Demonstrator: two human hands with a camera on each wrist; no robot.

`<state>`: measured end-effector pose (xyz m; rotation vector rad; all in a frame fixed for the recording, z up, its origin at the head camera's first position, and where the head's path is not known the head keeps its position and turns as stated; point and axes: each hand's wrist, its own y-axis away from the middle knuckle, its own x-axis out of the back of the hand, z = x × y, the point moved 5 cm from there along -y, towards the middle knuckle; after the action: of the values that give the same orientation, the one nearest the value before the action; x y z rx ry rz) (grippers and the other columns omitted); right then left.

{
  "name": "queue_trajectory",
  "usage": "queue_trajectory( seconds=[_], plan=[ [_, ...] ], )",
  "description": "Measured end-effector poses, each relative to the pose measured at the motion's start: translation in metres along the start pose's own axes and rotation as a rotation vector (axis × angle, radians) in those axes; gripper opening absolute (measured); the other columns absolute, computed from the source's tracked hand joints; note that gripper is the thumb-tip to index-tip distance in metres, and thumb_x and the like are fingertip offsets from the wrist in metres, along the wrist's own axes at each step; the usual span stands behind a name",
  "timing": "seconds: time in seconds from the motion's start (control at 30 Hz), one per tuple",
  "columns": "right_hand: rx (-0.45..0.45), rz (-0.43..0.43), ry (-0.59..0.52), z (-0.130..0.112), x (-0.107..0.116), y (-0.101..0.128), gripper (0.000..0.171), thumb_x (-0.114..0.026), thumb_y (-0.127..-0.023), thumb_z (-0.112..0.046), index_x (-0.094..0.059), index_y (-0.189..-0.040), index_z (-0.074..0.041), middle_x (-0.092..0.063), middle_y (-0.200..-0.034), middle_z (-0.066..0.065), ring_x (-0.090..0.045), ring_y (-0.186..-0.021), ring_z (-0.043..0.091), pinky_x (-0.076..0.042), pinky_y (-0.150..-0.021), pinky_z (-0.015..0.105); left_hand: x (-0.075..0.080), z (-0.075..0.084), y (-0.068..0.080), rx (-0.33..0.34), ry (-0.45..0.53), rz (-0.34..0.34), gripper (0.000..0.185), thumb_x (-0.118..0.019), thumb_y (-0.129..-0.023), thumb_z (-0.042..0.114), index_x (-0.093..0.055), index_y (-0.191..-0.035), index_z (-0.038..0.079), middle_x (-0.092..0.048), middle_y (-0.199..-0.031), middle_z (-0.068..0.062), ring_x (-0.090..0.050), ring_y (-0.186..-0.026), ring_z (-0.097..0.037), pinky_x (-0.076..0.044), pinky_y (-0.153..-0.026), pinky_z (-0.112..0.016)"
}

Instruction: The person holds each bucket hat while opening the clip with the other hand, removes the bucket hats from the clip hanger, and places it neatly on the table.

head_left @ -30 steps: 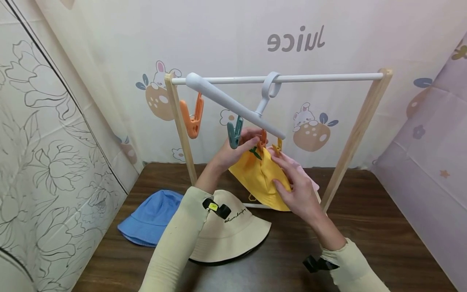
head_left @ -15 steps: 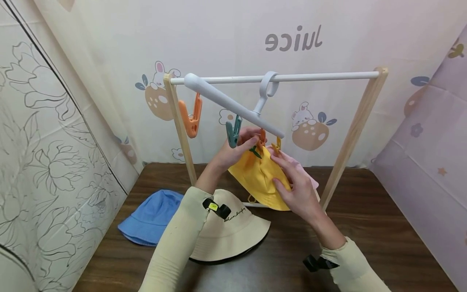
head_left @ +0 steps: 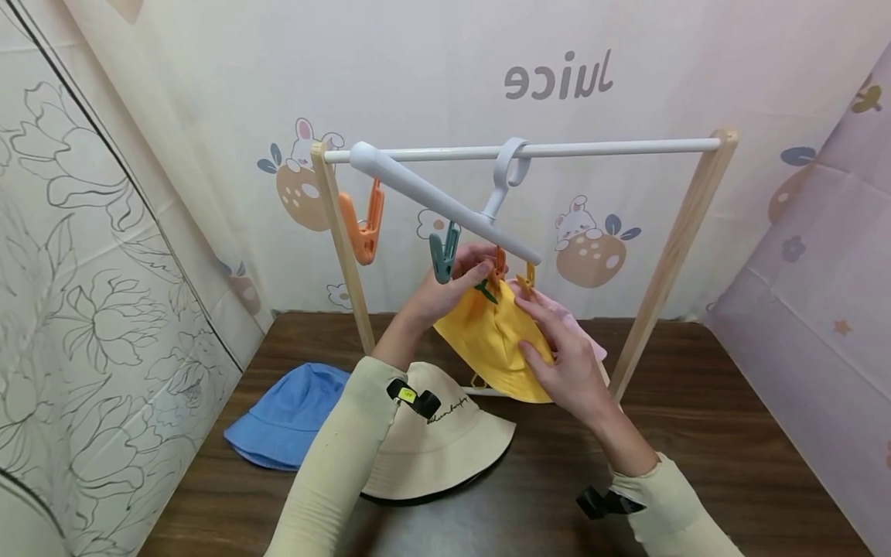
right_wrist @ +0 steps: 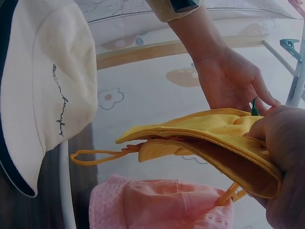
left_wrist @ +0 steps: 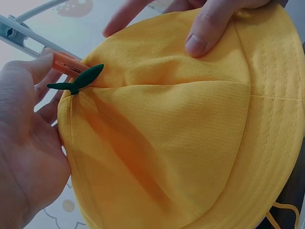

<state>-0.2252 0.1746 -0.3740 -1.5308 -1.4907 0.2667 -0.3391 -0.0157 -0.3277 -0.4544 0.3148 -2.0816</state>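
Note:
A yellow bucket hat (head_left: 490, 340) hangs under a white clip hanger (head_left: 445, 203) on the rack's white bar (head_left: 612, 145). My left hand (head_left: 473, 271) pinches the orange clip (head_left: 497, 265) at the hat's top. In the left wrist view the orange clip (left_wrist: 66, 63) sits by a green leaf tab (left_wrist: 78, 81), with my left hand (left_wrist: 28, 143) around it. My right hand (head_left: 539, 329) holds the yellow hat's crown, thumb on top. From the right wrist camera, my right hand (right_wrist: 286, 157) grips the yellow hat (right_wrist: 209, 126) at its folded edge.
A pink hat (head_left: 581, 334) hangs behind on a yellow clip (head_left: 529, 278). Free teal (head_left: 442, 254) and orange (head_left: 360, 224) clips hang to the left. A beige hat (head_left: 445, 449) and a blue hat (head_left: 288, 418) lie on the dark table (head_left: 696, 433). Wooden posts (head_left: 668, 255) flank the rack.

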Motion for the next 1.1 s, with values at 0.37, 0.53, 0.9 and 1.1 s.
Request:
queue_trajectory(
  seconds=[0.37,0.53,0.9,1.1],
  plan=[
    [0.014,0.024,-0.002,-0.0012,0.0002,-0.0001,0.069,-0.080,-0.088,0.023,-0.066,-0.152,0.001,-0.060,-0.162,0.032,-0.064,-0.148,0.037,-0.044,-0.120,0.011,-0.0029,-0.0002,-0.0020,-0.003,0.006,0.012,0.037,-0.052,-0.117,0.001,-0.057,-0.152,-0.009,-0.066,-0.138,-0.036,-0.066,-0.108,-0.004,-0.053,-0.106,-0.020],
    [0.019,0.037,-0.010,-0.0006,0.0000,0.0011,0.069,-0.080,-0.087,0.024,-0.066,-0.151,0.002,-0.060,-0.161,0.035,-0.056,-0.151,0.003,-0.044,-0.120,0.012,-0.0040,0.0001,-0.0035,-0.013,0.015,-0.005,0.036,-0.050,-0.117,0.000,-0.056,-0.151,-0.011,-0.066,-0.137,-0.040,-0.066,-0.108,-0.004,-0.052,-0.104,-0.020],
    [0.049,0.052,-0.028,-0.0008,-0.0007,0.0012,0.068,-0.078,-0.087,0.025,-0.067,-0.150,0.002,-0.059,-0.162,0.034,-0.046,-0.159,-0.007,-0.042,-0.123,0.012,-0.0040,0.0054,-0.0035,-0.021,0.021,-0.025,0.033,-0.049,-0.117,-0.001,-0.056,-0.147,-0.014,-0.067,-0.138,-0.042,-0.068,-0.111,-0.002,-0.055,-0.102,-0.021],
    [0.045,0.055,-0.017,-0.0018,-0.0007,0.0007,0.067,-0.079,-0.087,0.025,-0.068,-0.149,0.002,-0.061,-0.161,0.033,-0.048,-0.157,-0.005,-0.043,-0.121,0.012,-0.0029,0.0048,-0.0021,-0.005,0.007,-0.014,0.035,-0.049,-0.117,0.001,-0.056,-0.149,-0.012,-0.068,-0.138,-0.040,-0.068,-0.114,-0.004,-0.054,-0.104,-0.021]
  ],
)
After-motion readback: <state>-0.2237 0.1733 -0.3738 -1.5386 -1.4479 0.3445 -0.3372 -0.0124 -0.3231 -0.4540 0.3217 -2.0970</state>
